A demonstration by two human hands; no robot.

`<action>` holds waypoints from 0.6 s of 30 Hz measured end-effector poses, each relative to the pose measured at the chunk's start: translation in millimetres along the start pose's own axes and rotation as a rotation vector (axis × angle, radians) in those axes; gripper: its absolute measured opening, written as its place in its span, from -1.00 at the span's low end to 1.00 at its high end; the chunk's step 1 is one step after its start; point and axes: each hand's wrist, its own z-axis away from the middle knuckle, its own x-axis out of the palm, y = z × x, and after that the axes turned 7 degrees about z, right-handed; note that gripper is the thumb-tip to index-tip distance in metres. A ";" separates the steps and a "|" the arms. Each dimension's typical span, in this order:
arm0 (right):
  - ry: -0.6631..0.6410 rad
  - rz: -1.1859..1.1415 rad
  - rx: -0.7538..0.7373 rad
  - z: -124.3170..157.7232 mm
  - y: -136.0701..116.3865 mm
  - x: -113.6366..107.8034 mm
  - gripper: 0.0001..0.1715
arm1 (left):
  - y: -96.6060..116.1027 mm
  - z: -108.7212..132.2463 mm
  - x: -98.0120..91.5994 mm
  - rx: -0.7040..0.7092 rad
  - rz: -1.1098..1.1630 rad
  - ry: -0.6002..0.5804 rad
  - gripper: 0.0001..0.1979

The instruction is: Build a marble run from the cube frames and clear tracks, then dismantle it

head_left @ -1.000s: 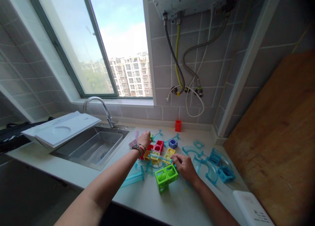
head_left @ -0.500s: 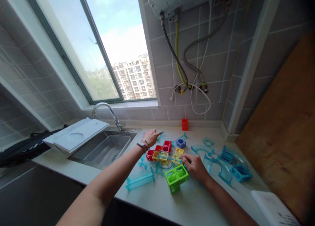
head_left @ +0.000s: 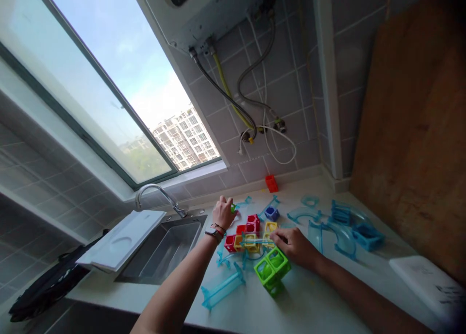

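My left hand [head_left: 223, 213] reaches to the far side of the counter, its fingers closed around a small green piece [head_left: 233, 208], mostly hidden by the hand. My right hand [head_left: 293, 245] pinches the end of a clear blue track piece [head_left: 259, 241], which extends left over the yellow cube frames [head_left: 251, 247]. Just below that hand stands a joined group of green cube frames [head_left: 272, 270]. Red cube frames [head_left: 252, 225] lie between the hands, with a dark blue cube frame [head_left: 271, 213] behind them.
More blue track pieces [head_left: 342, 239] spread to the right, and a straight one [head_left: 224, 288] lies near the front edge. A red block [head_left: 271, 183] stands by the wall. The sink [head_left: 167, 251] and a white board [head_left: 122, 239] are on the left. A white box [head_left: 425, 283] lies at right.
My left hand's pointing index finger has curled in, and the fingers have closed on the green piece. The right hand still pinches the blue track piece. The whole view has tilted.
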 end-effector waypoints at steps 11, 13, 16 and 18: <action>0.021 -0.009 -0.016 -0.9 -3.3 -3.8 -0.56 | -7.9 -13.8 0.3 -0.076 0.457 0.114 -0.83; 0.013 -0.003 -0.012 -1.1 -2.7 -3.5 -0.56 | -12.6 -15.2 3.0 -0.148 0.563 0.128 -0.76; 0.009 0.009 -0.016 -0.8 -2.0 -3.0 -0.56 | -16.3 -11.5 7.5 -0.233 0.744 0.077 -0.59; 0.009 0.015 -0.018 -0.4 -1.6 -2.8 -0.56 | -15.6 -5.7 10.4 -0.263 0.843 0.010 -0.50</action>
